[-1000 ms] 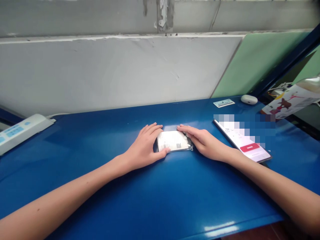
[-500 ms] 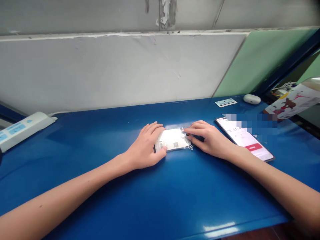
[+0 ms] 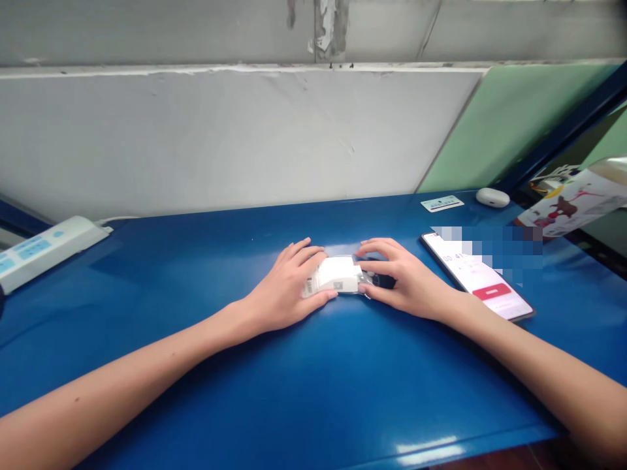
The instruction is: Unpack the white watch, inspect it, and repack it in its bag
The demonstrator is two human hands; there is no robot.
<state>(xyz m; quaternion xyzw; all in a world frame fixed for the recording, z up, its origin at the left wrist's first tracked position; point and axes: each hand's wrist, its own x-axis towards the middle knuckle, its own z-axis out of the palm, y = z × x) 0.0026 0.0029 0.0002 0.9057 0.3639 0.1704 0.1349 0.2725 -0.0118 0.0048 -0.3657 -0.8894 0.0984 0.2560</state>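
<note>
A small white flat packet (image 3: 337, 274) with a printed code lies in a clear plastic bag (image 3: 309, 286) on the blue table. Over the bag's left end my left hand (image 3: 287, 287) is closed, thumb along the near edge and fingers along the far side. My right hand (image 3: 404, 277) is at the other end, its thumb and fingers curved around the packet's right edge. Crinkled clear plastic shows beneath the right fingers. What exactly the right fingertips pinch is partly hidden.
A phone (image 3: 490, 287) with a lit timer screen lies beside my right forearm. Behind it are a card (image 3: 442, 203) and a white earbud case (image 3: 492, 198). A printed bottle (image 3: 578, 199) leans at the right. A power strip (image 3: 49, 251) sits at the left, before a white wall panel (image 3: 220, 143).
My right fingers have spread from a tight pinch to a wider hold around the packet's right edge. My left thumb has slid slightly right along the near edge.
</note>
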